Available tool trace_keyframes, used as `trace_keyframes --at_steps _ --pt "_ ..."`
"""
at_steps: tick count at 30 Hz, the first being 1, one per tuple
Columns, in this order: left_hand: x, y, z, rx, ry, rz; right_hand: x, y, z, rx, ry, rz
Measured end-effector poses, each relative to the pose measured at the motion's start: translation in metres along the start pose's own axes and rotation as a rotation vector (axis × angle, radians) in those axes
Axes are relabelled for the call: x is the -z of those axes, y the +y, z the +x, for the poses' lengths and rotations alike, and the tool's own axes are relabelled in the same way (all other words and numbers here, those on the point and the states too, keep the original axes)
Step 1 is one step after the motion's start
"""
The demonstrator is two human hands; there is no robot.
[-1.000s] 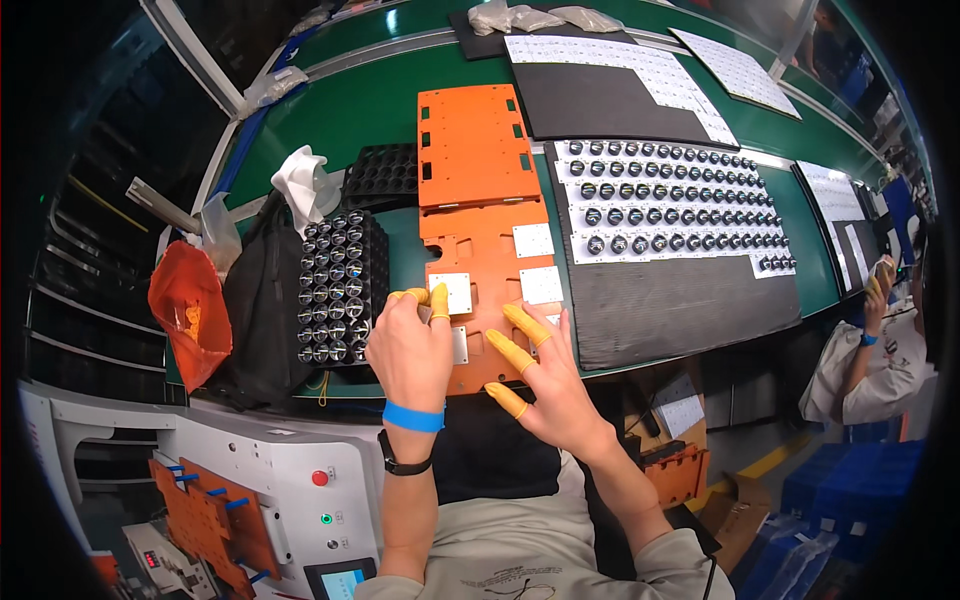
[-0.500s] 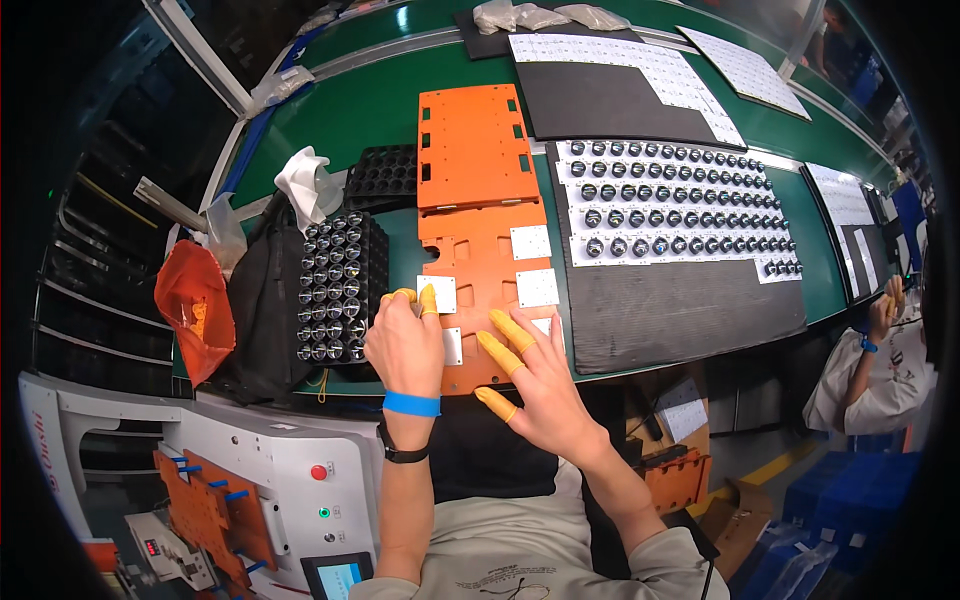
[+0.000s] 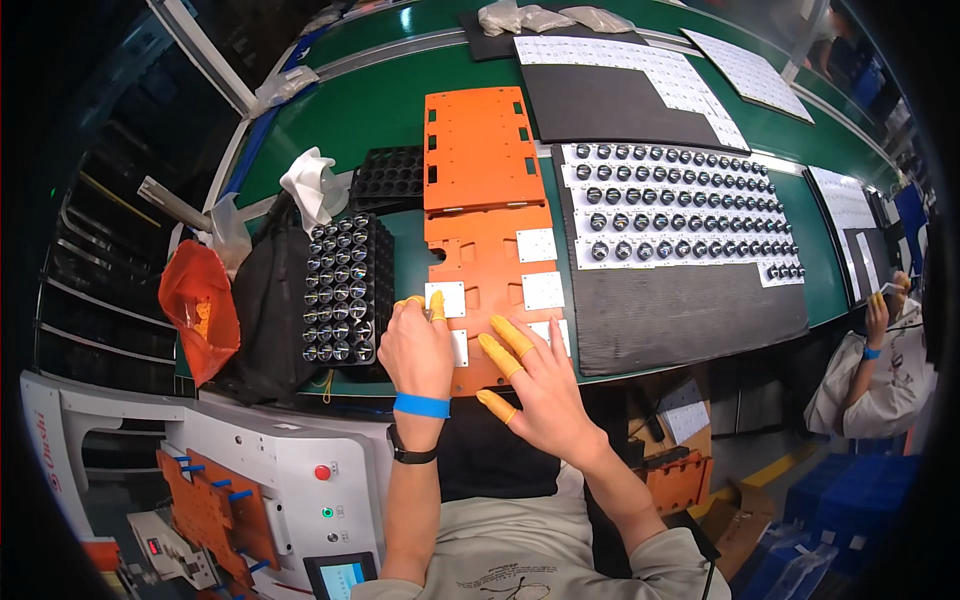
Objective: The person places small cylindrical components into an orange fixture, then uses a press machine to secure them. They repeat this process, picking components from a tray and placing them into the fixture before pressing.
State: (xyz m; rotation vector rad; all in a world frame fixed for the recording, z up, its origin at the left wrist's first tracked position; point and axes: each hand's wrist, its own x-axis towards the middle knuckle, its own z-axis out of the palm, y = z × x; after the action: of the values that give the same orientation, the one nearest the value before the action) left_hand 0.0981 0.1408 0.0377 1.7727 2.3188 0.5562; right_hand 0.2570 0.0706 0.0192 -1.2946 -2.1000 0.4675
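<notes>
An orange fixture [image 3: 497, 300] with a raised orange lid [image 3: 482, 150] lies in front of me, carrying several square white circuit boards. My left hand [image 3: 415, 348], in yellow finger cots, is closed and bent over the fixture's left side. Its fingertips are at the lower left of a white board [image 3: 447, 296]; whatever they pinch is hidden. Below that is another white board [image 3: 459, 347], partly behind the hand. My right hand [image 3: 542, 388] hovers with fingers spread beside the lower right board [image 3: 547, 332], which it partly covers. It holds nothing.
Left of the fixture stands a black tray of shiny round lenses [image 3: 340, 290], with an orange bag [image 3: 196, 310] beyond. On the right, a black foam board [image 3: 690, 318] bears rows of black round parts on white strips. At far right, a co-worker's hands [image 3: 880, 308] show.
The view has shifted slightly, moving the bench a little right and down in the picture. Both my hands stay at nearly the same places over the fixture. The co-worker's hands have moved slightly.
</notes>
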Motion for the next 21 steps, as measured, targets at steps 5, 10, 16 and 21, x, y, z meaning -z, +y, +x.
trace_keyframes --at_steps 5,10,16,21 --pt "-0.0026 -0.0025 0.0000 0.001 -0.019 0.013 -0.0013 -0.0013 -0.0007 0.001 0.014 -0.010" --pt "-0.0026 -0.0001 -0.0004 0.019 -0.039 0.028 -0.0029 -0.0014 -0.0012 0.007 0.030 -0.026" --pt "-0.0037 -0.0015 0.0000 -0.002 -0.047 0.044 -0.0050 -0.0019 -0.0009 0.005 0.067 -0.026" --pt "-0.0051 -0.0012 -0.0027 0.026 -0.017 -0.045 -0.0065 -0.0019 -0.0003 0.009 0.094 -0.022"
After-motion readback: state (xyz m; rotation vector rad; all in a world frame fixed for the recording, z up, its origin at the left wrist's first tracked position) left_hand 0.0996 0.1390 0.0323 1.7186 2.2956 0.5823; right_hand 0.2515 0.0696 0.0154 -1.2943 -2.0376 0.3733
